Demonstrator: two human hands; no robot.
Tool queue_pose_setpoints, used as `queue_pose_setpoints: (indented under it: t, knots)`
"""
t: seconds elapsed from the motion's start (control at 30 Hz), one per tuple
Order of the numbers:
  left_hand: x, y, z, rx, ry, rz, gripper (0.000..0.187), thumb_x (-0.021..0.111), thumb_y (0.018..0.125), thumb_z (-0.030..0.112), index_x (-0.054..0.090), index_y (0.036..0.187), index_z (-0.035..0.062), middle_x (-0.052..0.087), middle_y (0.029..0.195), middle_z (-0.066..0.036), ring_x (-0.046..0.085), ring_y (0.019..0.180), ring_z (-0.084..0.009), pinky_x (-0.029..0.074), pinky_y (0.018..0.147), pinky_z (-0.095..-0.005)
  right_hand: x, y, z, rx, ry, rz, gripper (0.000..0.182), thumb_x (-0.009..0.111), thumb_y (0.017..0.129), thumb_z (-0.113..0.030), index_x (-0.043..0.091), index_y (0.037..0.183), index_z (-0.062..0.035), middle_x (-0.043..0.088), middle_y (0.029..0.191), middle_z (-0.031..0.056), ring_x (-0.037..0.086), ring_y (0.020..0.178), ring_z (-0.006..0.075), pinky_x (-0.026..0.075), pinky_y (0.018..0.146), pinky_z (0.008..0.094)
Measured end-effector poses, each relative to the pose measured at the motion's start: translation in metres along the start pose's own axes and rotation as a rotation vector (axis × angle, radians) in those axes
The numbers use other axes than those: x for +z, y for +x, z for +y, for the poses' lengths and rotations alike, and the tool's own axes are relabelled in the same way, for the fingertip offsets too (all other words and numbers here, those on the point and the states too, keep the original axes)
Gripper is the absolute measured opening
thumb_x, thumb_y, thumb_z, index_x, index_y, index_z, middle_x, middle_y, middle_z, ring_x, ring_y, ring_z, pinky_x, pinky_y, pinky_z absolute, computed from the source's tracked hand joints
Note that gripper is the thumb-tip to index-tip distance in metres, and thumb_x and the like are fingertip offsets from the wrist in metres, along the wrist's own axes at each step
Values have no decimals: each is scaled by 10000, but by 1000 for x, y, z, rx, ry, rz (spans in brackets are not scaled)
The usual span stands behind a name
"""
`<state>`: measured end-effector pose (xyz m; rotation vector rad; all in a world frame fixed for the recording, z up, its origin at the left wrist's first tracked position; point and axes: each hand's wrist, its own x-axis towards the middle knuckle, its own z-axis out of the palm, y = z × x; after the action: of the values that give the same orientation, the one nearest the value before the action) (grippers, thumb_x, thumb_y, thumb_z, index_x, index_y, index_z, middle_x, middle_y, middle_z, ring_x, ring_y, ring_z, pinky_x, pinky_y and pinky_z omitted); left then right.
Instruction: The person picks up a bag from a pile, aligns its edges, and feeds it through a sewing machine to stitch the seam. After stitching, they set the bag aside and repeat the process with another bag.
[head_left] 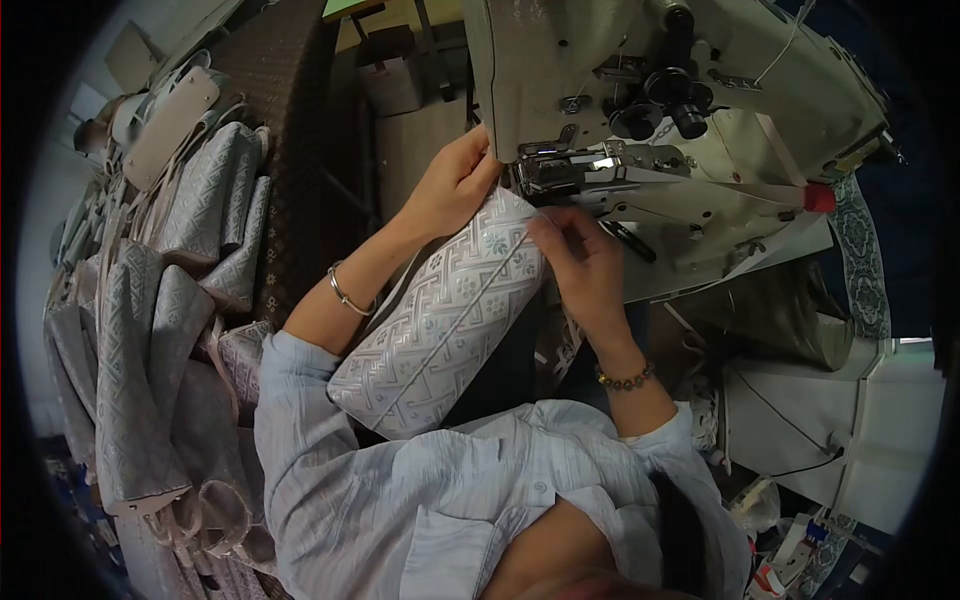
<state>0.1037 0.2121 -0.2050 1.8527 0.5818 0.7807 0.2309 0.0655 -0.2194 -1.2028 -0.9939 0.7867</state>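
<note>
A patterned silver-white bag piece (450, 310) lies slanted across my lap, its upper end at the needle area of a sewing machine (560, 170). My left hand (465, 180) is at the upper left edge of the piece, close to the presser foot; its fingertips are partly hidden behind the machine head. My right hand (580, 255) pinches a thin grey cord (455, 325) near the upper right edge of the piece. The cord runs diagonally down over the patterned face to the lower end.
Several similar patterned bags (140, 350) are piled at the left beside a dark brown patterned cloth (290, 150). A red object (818, 197) sits at the machine's right. A bin (390, 80) stands behind, and a white cabinet (790, 430) is at the lower right.
</note>
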Motion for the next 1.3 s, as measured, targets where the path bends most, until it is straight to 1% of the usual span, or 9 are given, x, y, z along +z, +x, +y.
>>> queue_pose_setpoints:
  t: [0.13,0.2,0.3,0.57,0.63,0.73,0.77,0.83,1.3]
  knots:
    - [-2,20,6,92,150,-31,202,471,911,86,584,1031,-32,646,844,-97,567,776,-152,461,724,-294,-6,8,-4,49,-61,61,222,691,874,-231,651,950,-26,582,704,-28,463,637,26,373,566,198]
    - [-8,27,9,208,294,-196,239,496,869,58,592,1067,-35,661,959,-150,604,871,-207,471,792,-324,-6,10,-2,37,-64,63,229,685,879,-243,650,945,-26,579,697,-27,461,633,29,371,562,202]
    - [-11,36,8,178,276,-236,272,523,850,52,595,1099,-28,648,1031,-158,603,929,-231,474,821,-332,-7,7,-2,59,-84,52,242,664,894,-263,647,939,-26,579,699,-21,466,640,37,377,572,210]
    - [-23,62,-4,282,309,-408,302,602,826,45,614,1125,0,630,1104,-167,594,1006,-263,470,883,-350,-3,-6,21,59,136,-101,281,555,964,-273,626,946,-2,592,754,-18,479,716,51,405,650,233]
    - [-31,66,-5,322,464,-587,366,554,919,138,539,1280,80,571,1249,-102,550,1149,-234,462,973,-368,-2,-4,15,109,174,-165,292,527,978,-269,617,945,6,583,750,-21,465,709,52,402,648,234]
    - [-40,79,-1,200,451,-665,368,554,924,154,527,1280,65,560,1251,-100,533,1158,-213,457,972,-347,7,-4,18,52,177,-135,296,495,991,-258,612,940,10,561,735,-21,448,701,55,395,649,231]
    - [-42,82,-1,195,441,-652,367,556,923,154,528,1279,64,561,1249,-100,533,1155,-212,457,971,-345,13,-5,17,60,188,-139,296,495,991,-258,612,940,10,561,735,-21,448,701,55,395,649,231]
    - [-46,91,-3,204,387,-583,367,560,922,154,530,1276,62,562,1245,-100,534,1150,-209,457,969,-342,25,-6,10,87,237,-17,339,482,999,-292,586,817,-26,415,674,-92,341,650,26,299,583,218]
    - [-69,109,-21,229,159,-316,364,588,911,155,541,1255,49,571,1217,-100,539,1117,-192,454,956,-321,38,-4,5,115,257,79,360,492,999,-259,541,720,-37,346,632,-101,274,620,24,242,541,217]
